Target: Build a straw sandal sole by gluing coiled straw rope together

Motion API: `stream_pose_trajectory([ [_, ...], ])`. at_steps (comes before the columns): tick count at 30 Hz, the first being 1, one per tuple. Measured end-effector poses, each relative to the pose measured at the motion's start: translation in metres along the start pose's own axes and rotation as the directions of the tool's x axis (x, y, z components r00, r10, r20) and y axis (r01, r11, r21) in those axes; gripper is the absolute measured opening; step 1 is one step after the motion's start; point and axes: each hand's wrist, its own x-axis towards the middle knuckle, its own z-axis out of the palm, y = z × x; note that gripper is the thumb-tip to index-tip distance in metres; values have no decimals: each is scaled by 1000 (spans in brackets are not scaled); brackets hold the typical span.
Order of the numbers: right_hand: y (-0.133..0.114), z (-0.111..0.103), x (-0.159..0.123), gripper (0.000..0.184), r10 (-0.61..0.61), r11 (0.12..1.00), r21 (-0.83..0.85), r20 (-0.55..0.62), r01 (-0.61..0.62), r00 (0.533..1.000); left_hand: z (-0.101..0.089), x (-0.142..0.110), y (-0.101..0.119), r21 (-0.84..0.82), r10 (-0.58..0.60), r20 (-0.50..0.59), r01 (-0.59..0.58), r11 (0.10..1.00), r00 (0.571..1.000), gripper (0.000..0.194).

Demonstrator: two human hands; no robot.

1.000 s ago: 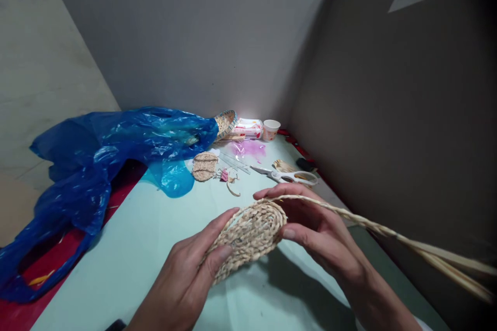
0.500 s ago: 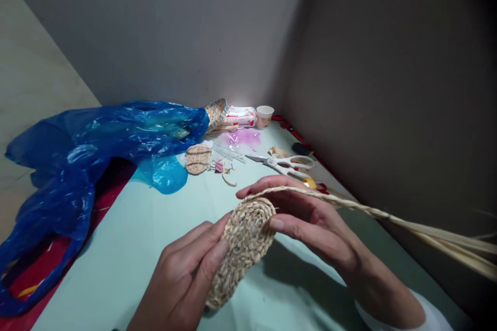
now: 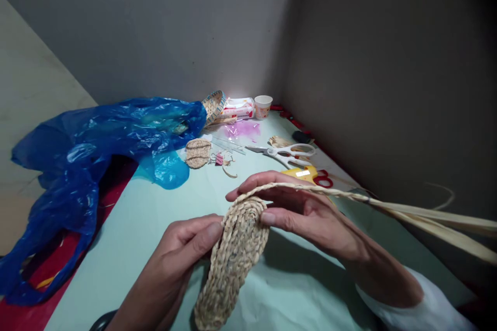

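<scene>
Between my hands is a long oval woven straw sole (image 3: 233,261), coiled from braid and tilted up over the table. My left hand (image 3: 182,253) pinches its left edge, thumb on top and fingers beneath. At the upper right, my right hand (image 3: 295,212) has its thumb pressed on the rim and its fingers behind it. A twisted straw braid (image 3: 330,191) runs from the sole's top edge across my right hand. Past the wrist it splits into loose flat straw strands (image 3: 435,217) trailing off to the right.
White-handled scissors (image 3: 289,152) and a yellow tool (image 3: 301,173) lie beyond my right hand. Further back are a small woven piece (image 3: 198,153), a paper cup (image 3: 263,107) and a pink-and-white packet (image 3: 237,108). A blue plastic bag (image 3: 128,124) spreads over the left side.
My left thumb has drawn back from the sole's face to its left edge, so more of the sole shows. Both hands and the sole have shifted slightly left. The yellow tool is more visible.
</scene>
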Motion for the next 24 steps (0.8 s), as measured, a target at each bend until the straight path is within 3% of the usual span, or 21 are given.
stream_pose_trajectory([
  [5, 1, 3, -1, 29, 20, 999, 44, -1, -20, 1000, -3, 2, -6, -182, -69, -54, 58, 982, 996, 22],
  [11, 2, 3, -2, 32, 52, 995, 88, 33, -55, 998, -2, 5, -7, -213, -108, 119, 132, 968, 987, 21],
  [16, 5, 1, -2, 31, 34, 999, 26, 45, -36, 998, -2, 5, -8, -220, -102, 134, 130, 967, 986, 18],
  [24, 9, 1, 0, 33, 29, 999, -18, 49, -29, 998, -2, 6, -10, -268, -148, -10, 140, 953, 989, 20],
])
